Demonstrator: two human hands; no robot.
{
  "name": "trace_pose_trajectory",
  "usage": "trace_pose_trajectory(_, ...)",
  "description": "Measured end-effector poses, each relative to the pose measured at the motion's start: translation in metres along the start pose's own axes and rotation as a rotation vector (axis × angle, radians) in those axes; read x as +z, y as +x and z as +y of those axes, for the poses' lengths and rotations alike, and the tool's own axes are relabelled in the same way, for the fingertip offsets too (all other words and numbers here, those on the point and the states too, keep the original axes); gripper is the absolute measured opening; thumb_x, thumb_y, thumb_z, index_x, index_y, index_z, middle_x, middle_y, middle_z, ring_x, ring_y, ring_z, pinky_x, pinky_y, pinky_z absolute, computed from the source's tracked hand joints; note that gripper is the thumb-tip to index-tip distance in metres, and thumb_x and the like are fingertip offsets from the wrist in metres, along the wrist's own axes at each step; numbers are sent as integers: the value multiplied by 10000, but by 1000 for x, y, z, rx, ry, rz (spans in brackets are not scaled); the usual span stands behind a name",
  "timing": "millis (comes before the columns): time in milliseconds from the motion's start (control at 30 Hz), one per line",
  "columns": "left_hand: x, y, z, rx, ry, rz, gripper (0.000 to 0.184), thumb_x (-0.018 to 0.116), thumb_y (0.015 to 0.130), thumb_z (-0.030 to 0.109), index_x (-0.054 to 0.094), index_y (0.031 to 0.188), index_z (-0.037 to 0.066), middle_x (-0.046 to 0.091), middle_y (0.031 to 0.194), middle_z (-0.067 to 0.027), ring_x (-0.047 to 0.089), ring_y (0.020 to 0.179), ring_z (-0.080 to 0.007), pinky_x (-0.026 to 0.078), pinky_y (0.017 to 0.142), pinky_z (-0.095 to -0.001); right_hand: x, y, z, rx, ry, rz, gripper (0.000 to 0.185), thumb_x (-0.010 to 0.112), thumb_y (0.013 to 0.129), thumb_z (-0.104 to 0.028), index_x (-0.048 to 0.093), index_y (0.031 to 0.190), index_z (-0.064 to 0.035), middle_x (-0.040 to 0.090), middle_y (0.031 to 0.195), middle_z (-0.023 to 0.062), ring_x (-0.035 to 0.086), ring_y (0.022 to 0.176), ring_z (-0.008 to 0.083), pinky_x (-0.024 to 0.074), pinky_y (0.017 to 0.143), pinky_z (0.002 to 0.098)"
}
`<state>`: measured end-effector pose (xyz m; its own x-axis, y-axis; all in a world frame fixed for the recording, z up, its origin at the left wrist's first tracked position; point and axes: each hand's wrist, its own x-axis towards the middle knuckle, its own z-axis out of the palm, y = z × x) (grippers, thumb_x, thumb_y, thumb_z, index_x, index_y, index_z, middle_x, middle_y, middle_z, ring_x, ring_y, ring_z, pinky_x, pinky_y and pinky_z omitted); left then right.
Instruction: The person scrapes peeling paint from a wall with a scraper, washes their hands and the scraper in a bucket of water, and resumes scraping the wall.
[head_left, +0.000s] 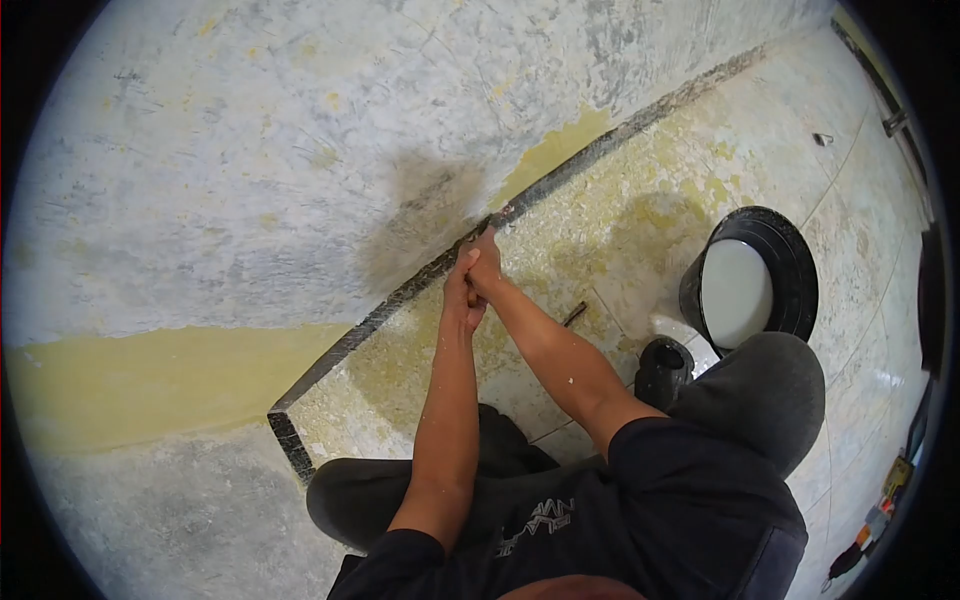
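My right hand (487,257) is closed low against the wall, right at the dark baseboard strip (378,318). Pressed up against it is my left hand (462,298), its fingers curled. What the two hands grip is hidden by the fingers and too small to name. Above the strip, the wall (250,180) is whitish grey and scuffed, with a band of yellow paint (180,375) along its lower left part. Pale and yellow flakes (620,225) are scattered over the floor beside the hands.
A black bucket (797,265) of milky white liquid (735,293) stands to the right, near my bent knee (775,385). A small dark round object (662,368) sits beside it. A thin dark stick-like item (575,314) lies on the floor. Colourful items (875,520) line the far right edge.
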<state>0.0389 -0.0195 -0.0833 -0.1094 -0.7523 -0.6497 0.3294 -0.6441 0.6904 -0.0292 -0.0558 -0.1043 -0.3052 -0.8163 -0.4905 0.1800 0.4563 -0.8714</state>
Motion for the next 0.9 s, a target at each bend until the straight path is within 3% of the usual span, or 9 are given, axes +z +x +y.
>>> trace_pose_trajectory(67, 15, -14, 0, 61, -99, -44, 451, 710, 778, 364, 556, 1053, 41, 597, 862, -55, 576, 645, -141, 474, 532, -261, 3, -2, 11, -59, 53, 21, 527, 594, 783, -100, 369, 1231, 62, 629, 925, 300, 630, 894, 433, 505, 761, 428)
trace_pose_trajectory(167, 27, -28, 6, 73, -121, -193, 504, 691, 810, 402, 544, 1125, 37, 610, 914, -74, 608, 715, -185, 517, 644, -301, -9, -14, -3, -226, 83, 83, 610, 571, 808, -141, 364, 1347, 53, 629, 1001, 297, 624, 927, 426, 494, 792, 423)
trace_pose_trajectory(233, 35, -31, 11, 133, -135, -263, 567, 664, 840, 441, 524, 1196, 22, 620, 1001, -84, 628, 811, -208, 530, 707, -345, -9, -8, -13, -173, 194, 110, 562, 513, 858, -193, 387, 1360, 27, 619, 1073, 277, 611, 991, 388, 468, 853, 411)
trace_pose_trajectory(367, 32, -24, 14, 93, -64, -254, 522, 597, 892, 456, 530, 1224, 59, 624, 1010, -96, 633, 810, -238, 549, 649, -378, -8, -7, -13, -151, 371, 117, 485, 436, 911, -232, 439, 1344, -14, 599, 1164, 243, 575, 1078, 369, 432, 913, 413)
trace_pose_trajectory(467, 28, -29, 20, 76, 39, -239, 616, 635, 855, 507, 499, 1279, 81, 616, 1110, -73, 611, 946, -179, 523, 734, -359, -24, -31, -43, -18, 591, -30, 475, 406, 939, -266, 446, 1353, -35, 586, 1211, 222, 547, 1122, 379, 419, 927, 417)
trace_pose_trajectory(633, 34, -47, 39, -50, 494, -126, 679, 509, 866, 646, 530, 1268, 99, 627, 1036, -34, 606, 745, -163, 500, 608, -314, -16, -5, -23, 89, 737, 213, 513, 367, 964, -313, 406, 1386, -26, 531, 1295, 228, 529, 1152, 386, 400, 971, 412)
trace_pose_trajectory(733, 41, -42, 31, 45, 441, 55, 696, 477, 867, 677, 567, 1216, 82, 630, 992, -21, 569, 664, -127, 437, 540, -261, -17, -14, -26, -42, 666, -34, 543, 392, 979, -279, 312, 1450, -21, 478, 1359, 194, 501, 1174, 278, 412, 963, 339)
trace_pose_trajectory(833, 38, -45, 41, 48, 503, 221, 731, 507, 861, 667, 565, 1239, 43, 630, 1004, -71, 600, 741, -142, 461, 543, -260, -4, -23, -33, 26, 408, 58, 534, 400, 983, -269, 318, 1447, -18, 500, 1337, 194, 517, 1143, 274, 413, 950, 318)
trace_pose_trajectory(900, 35, -42, 34, 107, 498, 277, 694, 516, 876, 633, 591, 1205, 27, 631, 1022, -83, 602, 759, -145, 452, 543, -256, 2, -25, -27, 29, 481, 48, 553, 398, 975, -290, 307, 1451, -23, 470, 1367, 216, 481, 1207, 314, 383, 992, 342)
